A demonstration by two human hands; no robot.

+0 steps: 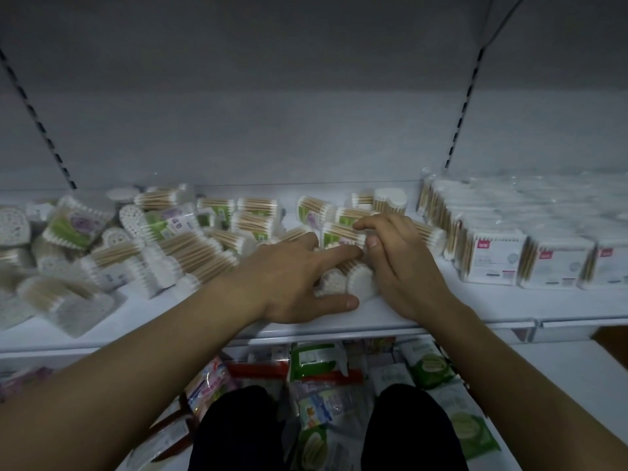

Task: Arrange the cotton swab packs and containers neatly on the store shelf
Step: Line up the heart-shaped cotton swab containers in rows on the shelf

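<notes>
The swab pack (348,282) lay lengthwise front-to-back at the shelf's (492,302) front edge, between both hands. The left hand (295,277) touched it, fingers spread; the right hand (401,263) pinched the rear pack (339,232).

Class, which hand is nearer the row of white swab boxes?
Right. The right hand, pinching a green-labelled swab pack, is just left of the white swab boxes; the left hand lies farther left.

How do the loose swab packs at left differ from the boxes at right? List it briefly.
The loose packs lie jumbled and tilted; the boxes stand in straight rows. The loose packs have rounded ends; the boxes are rectangular. Both hold wooden-stemmed swabs on one shelf.
</notes>
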